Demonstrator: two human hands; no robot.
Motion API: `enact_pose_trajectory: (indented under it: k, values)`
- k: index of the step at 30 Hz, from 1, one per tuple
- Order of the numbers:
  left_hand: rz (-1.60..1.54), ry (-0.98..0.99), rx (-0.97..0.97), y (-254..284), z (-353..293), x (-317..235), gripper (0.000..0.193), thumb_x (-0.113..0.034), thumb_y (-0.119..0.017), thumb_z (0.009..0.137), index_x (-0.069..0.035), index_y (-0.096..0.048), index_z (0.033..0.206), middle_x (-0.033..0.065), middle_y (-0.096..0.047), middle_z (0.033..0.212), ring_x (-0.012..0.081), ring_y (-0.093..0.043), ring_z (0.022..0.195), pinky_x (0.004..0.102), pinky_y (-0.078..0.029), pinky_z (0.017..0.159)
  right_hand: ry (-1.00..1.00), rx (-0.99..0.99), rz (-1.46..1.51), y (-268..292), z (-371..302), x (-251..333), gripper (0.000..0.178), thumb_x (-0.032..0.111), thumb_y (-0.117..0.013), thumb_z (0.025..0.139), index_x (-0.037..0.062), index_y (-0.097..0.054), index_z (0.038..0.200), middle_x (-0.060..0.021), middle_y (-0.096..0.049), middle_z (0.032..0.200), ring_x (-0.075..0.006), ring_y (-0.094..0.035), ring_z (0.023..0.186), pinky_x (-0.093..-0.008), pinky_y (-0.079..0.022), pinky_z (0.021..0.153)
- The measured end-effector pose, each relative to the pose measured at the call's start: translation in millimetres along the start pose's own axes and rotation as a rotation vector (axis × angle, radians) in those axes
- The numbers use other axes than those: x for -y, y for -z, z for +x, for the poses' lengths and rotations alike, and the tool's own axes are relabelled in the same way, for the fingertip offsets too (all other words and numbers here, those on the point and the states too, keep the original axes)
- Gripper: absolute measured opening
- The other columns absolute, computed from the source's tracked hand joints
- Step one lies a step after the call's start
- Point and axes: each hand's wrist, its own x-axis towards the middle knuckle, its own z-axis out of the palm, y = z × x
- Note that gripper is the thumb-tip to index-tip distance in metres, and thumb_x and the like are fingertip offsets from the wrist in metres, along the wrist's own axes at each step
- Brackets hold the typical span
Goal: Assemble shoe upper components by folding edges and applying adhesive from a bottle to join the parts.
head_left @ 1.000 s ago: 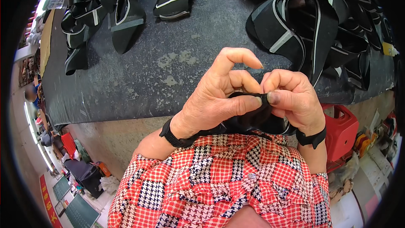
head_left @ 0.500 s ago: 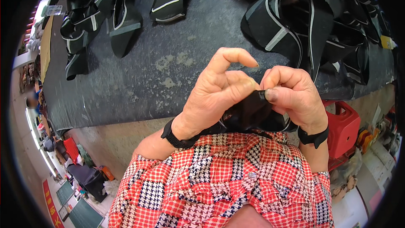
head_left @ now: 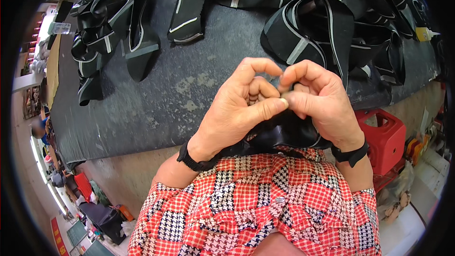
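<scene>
A glossy black sheet-like piece [head_left: 286,132] hangs below my hands, close against the checked shirt. My right hand [head_left: 324,102] is closed in a pinch at its upper edge, thumb against curled fingers. My left hand [head_left: 239,109] meets it there, its thumb tip touching the right thumb and its index finger arched over to the right one. The other left fingers are curled in. Whatever sits between the left fingertips is too small or hidden to make out. Both wrists wear black bands.
A dark worn table [head_left: 189,90] lies in front. Black strips with pale lines lie in a left bundle [head_left: 102,40], a middle piece [head_left: 189,14] and a large right pile [head_left: 303,33]. A red plastic stool [head_left: 386,142] stands at the right. A small yellow bottle [head_left: 424,34] is at the far right.
My hands have drawn together: the raised left index finger has come down to the right one, and the right hand has shifted slightly. The black piece sits lower under the fingers. The view has tilted slightly.
</scene>
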Motion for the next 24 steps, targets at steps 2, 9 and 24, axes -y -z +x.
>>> enact_pose_trajectory:
  k: [2, 9, 24]
  values:
    - [0.000, -0.001, -0.044, 4, 3, -4, 0.036, 0.001, -0.061, 0.079, -0.005, -0.043, 0.110, -0.0009, -0.055, 0.072, 0.0031, -0.049, 0.062, 0.0179, -0.040, 0.058, 0.079, -0.062, 0.024, -6, 0, 0, 0.017, 0.003, -0.059, 0.079, -0.0023, -0.055, 0.094, -0.0005, -0.056, 0.074, -0.0021, -0.049, 0.059, -0.0153, -0.039, 0.051]
    - [-0.092, -0.207, -0.418, 32, -7, -27, 0.035, 0.005, -0.060, 0.078, -0.006, -0.045, 0.108, 0.0005, -0.058, 0.072, 0.0048, -0.053, 0.066, 0.0178, -0.042, 0.064, 0.286, 0.818, 0.439, -12, -39, 38, 0.015, -0.005, -0.065, 0.071, -0.0148, -0.058, 0.081, -0.0262, -0.060, 0.083, -0.0335, -0.061, 0.071, -0.0360, -0.051, 0.061]
    - [-0.131, -0.102, -0.292, 19, -32, 10, 0.028, -0.009, -0.061, 0.083, -0.004, -0.048, 0.107, -0.0007, -0.058, 0.082, 0.0036, -0.052, 0.073, 0.0159, -0.040, 0.068, 0.263, 0.365, 1.214, 92, 26, 9, 0.015, -0.002, -0.053, 0.080, 0.0009, -0.048, 0.093, -0.0054, -0.046, 0.084, -0.0131, -0.044, 0.072, -0.0271, -0.042, 0.069]
